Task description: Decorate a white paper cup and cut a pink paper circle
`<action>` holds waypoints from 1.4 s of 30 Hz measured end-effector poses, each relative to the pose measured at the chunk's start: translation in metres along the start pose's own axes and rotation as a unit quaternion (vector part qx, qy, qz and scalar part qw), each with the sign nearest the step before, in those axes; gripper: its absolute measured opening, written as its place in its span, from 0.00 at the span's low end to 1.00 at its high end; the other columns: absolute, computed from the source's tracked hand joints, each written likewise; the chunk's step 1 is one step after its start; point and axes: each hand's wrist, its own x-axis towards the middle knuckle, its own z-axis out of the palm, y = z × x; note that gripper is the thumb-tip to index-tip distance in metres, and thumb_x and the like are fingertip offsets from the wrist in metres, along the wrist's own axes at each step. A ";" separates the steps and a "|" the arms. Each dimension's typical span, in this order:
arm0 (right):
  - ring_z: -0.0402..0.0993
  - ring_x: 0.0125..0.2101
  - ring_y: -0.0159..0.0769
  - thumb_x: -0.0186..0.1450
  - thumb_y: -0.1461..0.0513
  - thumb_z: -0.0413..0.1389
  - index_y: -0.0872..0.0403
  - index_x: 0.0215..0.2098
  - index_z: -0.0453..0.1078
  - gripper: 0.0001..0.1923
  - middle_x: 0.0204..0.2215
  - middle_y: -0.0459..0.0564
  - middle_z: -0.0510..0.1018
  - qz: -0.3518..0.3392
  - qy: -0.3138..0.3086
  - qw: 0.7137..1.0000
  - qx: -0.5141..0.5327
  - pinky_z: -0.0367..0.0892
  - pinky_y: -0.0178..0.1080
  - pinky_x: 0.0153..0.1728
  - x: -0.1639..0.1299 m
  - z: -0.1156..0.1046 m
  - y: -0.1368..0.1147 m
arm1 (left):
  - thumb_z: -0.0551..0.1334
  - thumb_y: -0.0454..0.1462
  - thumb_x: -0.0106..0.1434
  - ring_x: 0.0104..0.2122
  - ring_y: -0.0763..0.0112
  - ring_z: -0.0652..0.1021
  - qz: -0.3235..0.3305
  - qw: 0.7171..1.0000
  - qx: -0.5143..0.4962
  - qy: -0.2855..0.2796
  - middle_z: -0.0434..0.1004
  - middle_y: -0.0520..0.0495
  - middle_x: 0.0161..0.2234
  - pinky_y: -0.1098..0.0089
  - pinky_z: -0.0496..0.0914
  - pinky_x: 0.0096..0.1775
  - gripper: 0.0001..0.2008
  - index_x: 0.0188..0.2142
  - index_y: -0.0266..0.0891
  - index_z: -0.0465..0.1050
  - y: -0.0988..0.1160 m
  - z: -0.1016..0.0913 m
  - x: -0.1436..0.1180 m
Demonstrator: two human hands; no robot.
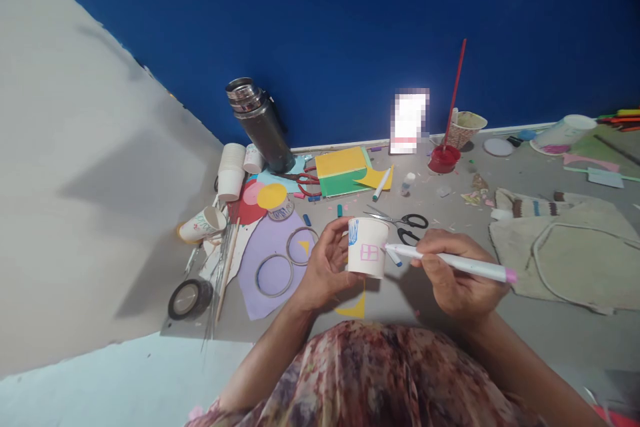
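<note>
White paper cup: I see a small white cup held up just above the grey bench, a pink window and blue scribble drawn on its side.
Left hand: my view shows the left hand wrapped around the cup, fingers on its far side.
Right hand: the right hand grips a white marker with a pink cap end, its tip touching the cup's wall beside the window.
Behind the cup: black-handled scissors lie on the bench.
Left of the hands: a lilac paper sheet carries two rings of tape; a stack of white cups and a steel flask stand near the blue wall.
</note>
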 end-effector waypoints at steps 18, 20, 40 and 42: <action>0.79 0.24 0.37 0.66 0.66 0.62 0.50 0.34 0.77 0.05 0.26 0.47 0.83 -0.014 -0.017 1.000 -0.023 0.75 0.39 0.27 0.005 0.005 -0.006 | 0.80 0.36 0.47 0.56 0.57 0.78 0.016 1.000 -0.004 -0.001 0.73 0.42 0.58 0.61 0.74 0.56 0.41 0.58 0.47 0.65 -0.004 0.001 -0.001; 0.80 0.24 0.37 0.66 0.66 0.62 0.50 0.33 0.77 0.05 0.25 0.47 0.83 -0.019 -0.032 0.999 -0.034 0.76 0.39 0.27 0.007 0.005 -0.008 | 0.78 0.34 0.47 0.59 0.55 0.77 0.018 1.000 0.016 0.002 0.73 0.42 0.58 0.59 0.73 0.58 0.41 0.59 0.47 0.65 -0.004 0.002 -0.002; 0.77 0.22 0.34 0.66 0.67 0.60 0.50 0.30 0.75 0.08 0.24 0.44 0.82 -0.013 -0.064 0.997 -0.051 0.71 0.37 0.26 0.012 0.004 -0.015 | 0.74 0.29 0.47 0.61 0.54 0.77 0.030 0.998 0.047 -0.016 0.72 0.41 0.61 0.55 0.71 0.62 0.40 0.59 0.47 0.65 -0.003 0.001 -0.005; 0.77 0.22 0.35 0.66 0.68 0.60 0.50 0.30 0.75 0.08 0.24 0.44 0.81 -0.010 -0.059 0.997 -0.049 0.71 0.37 0.27 0.009 0.003 -0.013 | 0.76 0.31 0.48 0.60 0.54 0.77 0.029 0.998 0.046 -0.016 0.71 0.41 0.61 0.56 0.72 0.61 0.40 0.58 0.48 0.65 -0.004 0.001 -0.005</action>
